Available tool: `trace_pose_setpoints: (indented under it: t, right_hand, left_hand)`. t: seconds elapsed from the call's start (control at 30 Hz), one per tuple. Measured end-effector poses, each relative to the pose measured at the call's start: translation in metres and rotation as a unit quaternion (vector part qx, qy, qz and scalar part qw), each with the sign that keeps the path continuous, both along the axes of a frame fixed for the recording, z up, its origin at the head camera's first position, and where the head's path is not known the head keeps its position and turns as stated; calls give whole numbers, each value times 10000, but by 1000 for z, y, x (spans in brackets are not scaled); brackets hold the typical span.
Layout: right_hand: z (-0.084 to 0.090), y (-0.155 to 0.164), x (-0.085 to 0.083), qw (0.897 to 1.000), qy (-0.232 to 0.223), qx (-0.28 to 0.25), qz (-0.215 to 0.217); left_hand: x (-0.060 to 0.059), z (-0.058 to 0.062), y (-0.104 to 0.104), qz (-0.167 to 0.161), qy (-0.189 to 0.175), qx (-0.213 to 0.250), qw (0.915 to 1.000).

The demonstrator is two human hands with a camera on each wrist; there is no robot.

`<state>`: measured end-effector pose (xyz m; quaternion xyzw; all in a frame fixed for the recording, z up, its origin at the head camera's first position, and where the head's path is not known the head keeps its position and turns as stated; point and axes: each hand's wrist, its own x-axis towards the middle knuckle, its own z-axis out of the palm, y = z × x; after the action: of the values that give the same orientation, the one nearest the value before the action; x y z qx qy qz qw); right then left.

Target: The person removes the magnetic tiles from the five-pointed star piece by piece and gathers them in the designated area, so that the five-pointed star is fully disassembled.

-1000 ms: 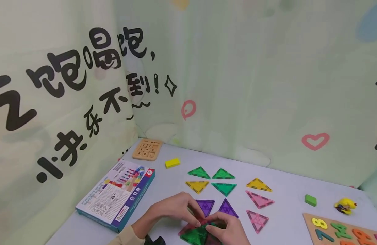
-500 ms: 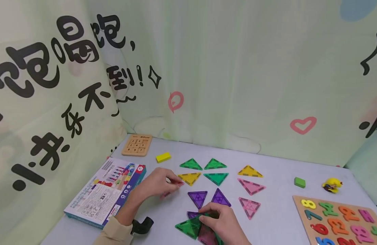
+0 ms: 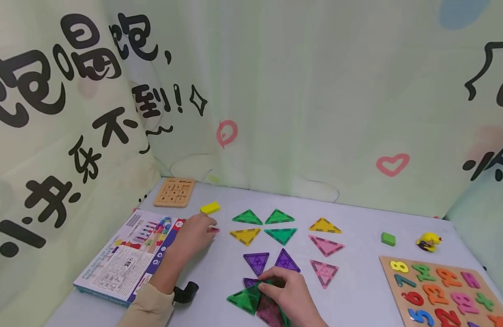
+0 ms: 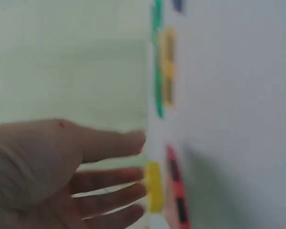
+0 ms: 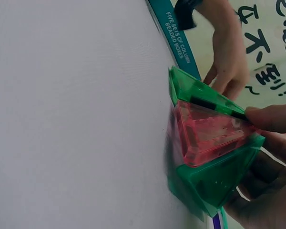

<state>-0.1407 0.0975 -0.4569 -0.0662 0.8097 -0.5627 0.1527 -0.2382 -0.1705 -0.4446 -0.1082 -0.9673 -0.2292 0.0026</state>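
My right hand (image 3: 292, 293) grips the top of a small pyramid of magnetic tiles (image 3: 247, 299). Green and pink see-through triangles lean together in it, seen close in the right wrist view. My left hand (image 3: 196, 234) is over the table by the box, its thumb and fingers apart in the blurred left wrist view. Just past its fingertips lies a red-pink magnetic tile (image 4: 177, 191), seen edge-on; in the head view the hand hides most of it. A yellow block (image 3: 210, 208) is close behind that hand. One purple tile (image 3: 250, 282) shows partly behind the pyramid.
Loose triangles lie beyond the pyramid: green (image 3: 280, 236), yellow (image 3: 245, 236), purple (image 3: 256, 262) and pink (image 3: 325, 272). A boxed set (image 3: 120, 259) and black pipe-shaped object (image 3: 186, 293) are left; a number board (image 3: 443, 290), green block (image 3: 388, 239) and yellow-headed figure (image 3: 429, 241) right.
My left hand has left the pyramid and moved left and away with a red-pink tile, its fingers now apart from it. My right hand stays on the pyramid. The head view has turned right.
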Motion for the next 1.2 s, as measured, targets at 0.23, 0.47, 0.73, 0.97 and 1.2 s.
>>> trace_pose_setpoints:
  t: [0.23, 0.47, 0.73, 0.97, 1.2]
  right_hand:
    - [1, -1, -2, 9992, 138, 235, -293]
    - [2, 3, -5, 9992, 332, 234, 59]
    - [-2, 4, 0, 9989, 305, 108, 327]
    - [-2, 1, 1, 9988, 235, 319, 293]
    - [-3, 0, 0, 9986, 119, 245, 458]
  left_hand:
    - [42, 5, 33, -1936, -2031, 1305, 9509]
    - [48, -5, 55, -2151, -2197, 1546, 9389]
    - [42, -12, 42, -2513, -2501, 1927, 9150]
    - [28, -8, 12, -2054, -2137, 2216, 9290]
    - [18, -7, -14, -405, -994, 1019, 9890]
